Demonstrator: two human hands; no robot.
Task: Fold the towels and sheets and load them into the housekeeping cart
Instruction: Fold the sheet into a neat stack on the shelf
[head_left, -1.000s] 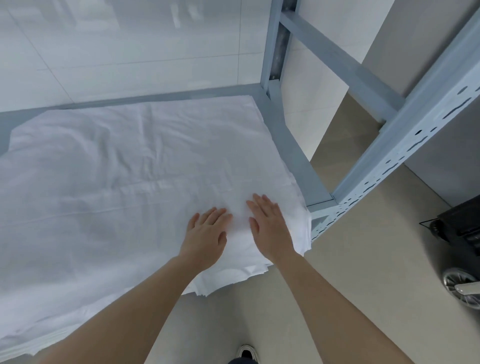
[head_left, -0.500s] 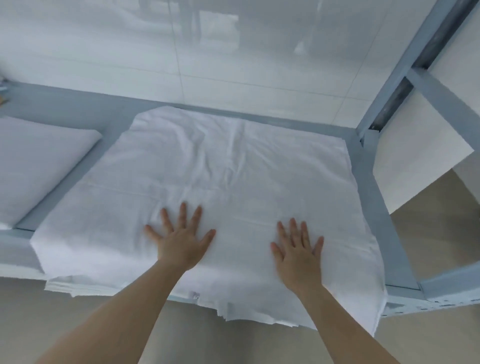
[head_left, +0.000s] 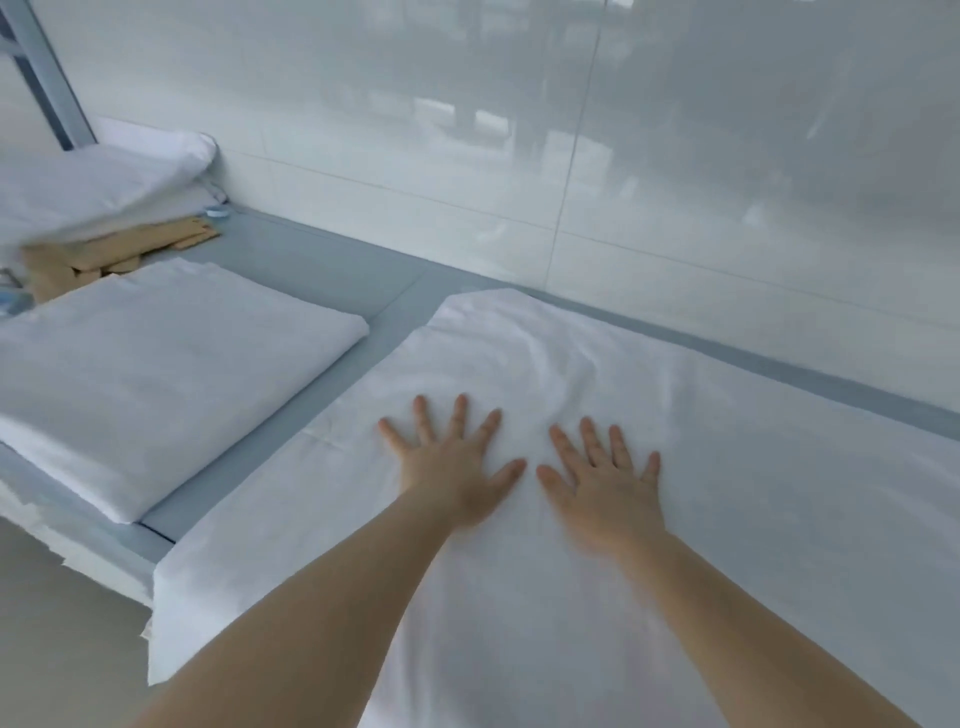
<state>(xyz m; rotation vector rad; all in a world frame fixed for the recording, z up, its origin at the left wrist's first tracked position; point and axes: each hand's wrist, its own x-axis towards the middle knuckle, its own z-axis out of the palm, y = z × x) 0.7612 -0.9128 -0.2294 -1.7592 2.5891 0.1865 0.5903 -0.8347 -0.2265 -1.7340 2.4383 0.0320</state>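
Left hand (head_left: 451, 470) and right hand (head_left: 605, 486) lie flat, fingers spread, on a white sheet (head_left: 571, 571) spread over the grey-blue surface (head_left: 322, 280). Thumbs are close, not touching. A folded white sheet (head_left: 156, 364) lies to the left, apart. Behind it, white linen (head_left: 93, 187) rests on tan cardboard pieces (head_left: 104, 254). A glossy white wall (head_left: 519, 130) stands behind.

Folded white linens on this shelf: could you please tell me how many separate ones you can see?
3: the sheet under both flat hands, a folded stack to its left, and another pile at the far left on cardboard. More may lie out of frame.
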